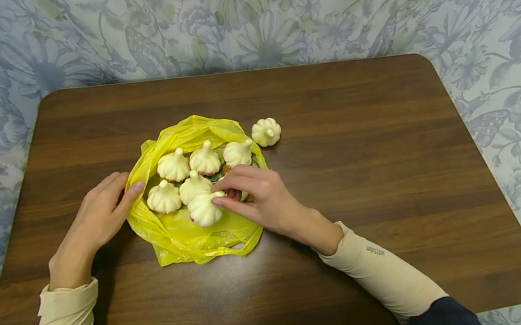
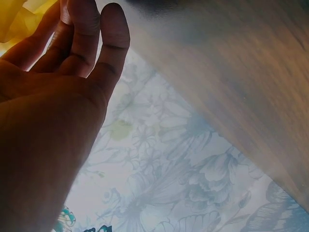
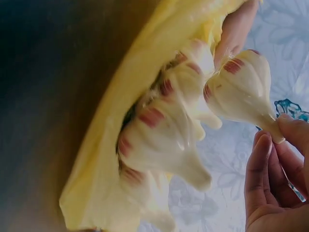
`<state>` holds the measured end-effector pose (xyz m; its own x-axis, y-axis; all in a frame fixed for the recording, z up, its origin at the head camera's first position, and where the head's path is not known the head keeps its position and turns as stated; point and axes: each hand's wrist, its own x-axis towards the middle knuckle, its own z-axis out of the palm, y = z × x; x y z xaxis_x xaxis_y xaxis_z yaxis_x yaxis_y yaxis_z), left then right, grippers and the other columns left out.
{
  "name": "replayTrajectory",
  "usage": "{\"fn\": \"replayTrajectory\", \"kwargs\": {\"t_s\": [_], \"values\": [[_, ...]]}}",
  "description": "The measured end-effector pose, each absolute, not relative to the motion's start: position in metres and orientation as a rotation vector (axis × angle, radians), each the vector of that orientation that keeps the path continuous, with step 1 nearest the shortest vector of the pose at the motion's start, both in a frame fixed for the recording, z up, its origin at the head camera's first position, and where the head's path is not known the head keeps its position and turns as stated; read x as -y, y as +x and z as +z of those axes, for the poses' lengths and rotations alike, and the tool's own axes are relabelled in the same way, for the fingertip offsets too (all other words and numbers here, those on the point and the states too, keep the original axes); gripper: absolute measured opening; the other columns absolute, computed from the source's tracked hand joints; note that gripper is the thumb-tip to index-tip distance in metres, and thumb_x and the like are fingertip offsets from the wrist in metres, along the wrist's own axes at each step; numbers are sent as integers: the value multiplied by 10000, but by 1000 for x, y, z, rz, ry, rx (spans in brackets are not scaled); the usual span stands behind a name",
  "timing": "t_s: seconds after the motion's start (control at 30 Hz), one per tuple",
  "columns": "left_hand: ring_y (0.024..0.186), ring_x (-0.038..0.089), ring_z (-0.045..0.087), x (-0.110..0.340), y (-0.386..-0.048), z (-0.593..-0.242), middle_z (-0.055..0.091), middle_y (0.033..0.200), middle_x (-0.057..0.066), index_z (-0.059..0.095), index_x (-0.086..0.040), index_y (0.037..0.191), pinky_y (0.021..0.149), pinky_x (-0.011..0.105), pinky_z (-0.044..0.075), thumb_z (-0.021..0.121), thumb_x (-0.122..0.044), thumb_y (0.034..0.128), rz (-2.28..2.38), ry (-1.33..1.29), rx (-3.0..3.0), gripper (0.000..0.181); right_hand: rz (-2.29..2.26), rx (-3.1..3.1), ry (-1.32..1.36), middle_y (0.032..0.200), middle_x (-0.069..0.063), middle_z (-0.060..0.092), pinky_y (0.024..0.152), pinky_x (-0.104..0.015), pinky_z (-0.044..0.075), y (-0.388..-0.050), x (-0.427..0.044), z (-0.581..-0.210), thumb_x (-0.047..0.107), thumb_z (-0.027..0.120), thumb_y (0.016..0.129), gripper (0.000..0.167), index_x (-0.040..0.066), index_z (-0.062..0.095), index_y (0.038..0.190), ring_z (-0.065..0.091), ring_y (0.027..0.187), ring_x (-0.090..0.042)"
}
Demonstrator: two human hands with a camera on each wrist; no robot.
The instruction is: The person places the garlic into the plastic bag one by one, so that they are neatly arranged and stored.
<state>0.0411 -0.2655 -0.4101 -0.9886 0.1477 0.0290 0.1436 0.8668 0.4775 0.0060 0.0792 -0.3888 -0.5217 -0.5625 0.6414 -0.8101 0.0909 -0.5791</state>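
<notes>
A yellow plastic bag [image 1: 183,242] lies spread with its mouth up on the table, several white garlic bulbs [image 1: 173,166] inside it. My right hand [image 1: 271,196] pinches one garlic bulb [image 3: 244,89] by its stem, above the near part of the bag. Reddish patches mark the bulbs in the right wrist view. At the bag's left rim, my left hand [image 1: 97,216] grips the plastic, its thumb over the edge and the fingers outside. Under the bulbs shows a dark patterned surface, mostly hidden. My right hand covers part of the bag's contents.
One loose garlic bulb [image 1: 267,132] sits on the brown wooden table [image 1: 377,170], just outside the bag's far right rim. Flower-patterned wall covering [image 1: 268,22] surrounds the table's far edge and sides.
</notes>
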Motion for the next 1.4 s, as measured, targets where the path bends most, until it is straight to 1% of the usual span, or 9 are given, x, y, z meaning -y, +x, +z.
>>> {"fn": "replayTrajectory", "kwargs": {"t_s": [0.27,0.63,0.93,1.1,1.23,1.4], "values": [[892,273,530,265,41,-410,602,1034,100,644,-57,1215,795,462,428,534,-362,1110,751,238,-3040,341,1367,2134,1408,897,-18,702,747,-156,513,10,-65,-394,104,833,912,110,53,776,991,629,784,-89],[898,280,536,264,39,-411,609,1044,110,645,-48,1217,804,476,435,532,-356,1111,758,259,-3047,345,1245,2213,1492,943,-13,712,774,-108,485,18,-45,-406,171,794,960,124,58,781,1010,644,797,-82],[893,282,534,265,40,-411,605,1034,111,642,-40,1234,803,479,438,527,-360,1113,758,244,-3031,361,1103,2294,1500,982,-5,729,767,-123,493,19,-42,-409,209,772,982,142,80,792,1038,660,813,-83],[896,290,534,265,40,-410,603,1043,117,636,-39,1241,802,483,437,521,-368,1114,755,231,-3025,371,1078,2282,1467,989,-13,733,802,-159,515,17,-46,-402,235,779,979,178,70,783,1047,664,850,-93],[897,288,534,265,40,-410,601,1045,114,634,-46,1239,801,479,435,520,-371,1114,750,230,-3021,367,1159,2240,1392,959,-39,732,784,-169,515,10,-53,-393,201,802,957,169,45,782,1019,669,820,-131],[915,295,541,265,40,-410,611,1073,122,635,-42,1246,816,487,442,524,-374,1112,758,223,-3016,375,1238,2222,1325,931,-40,729,757,-175,520,0,-61,-388,142,794,955,113,44,782,1010,660,798,-119]]}}
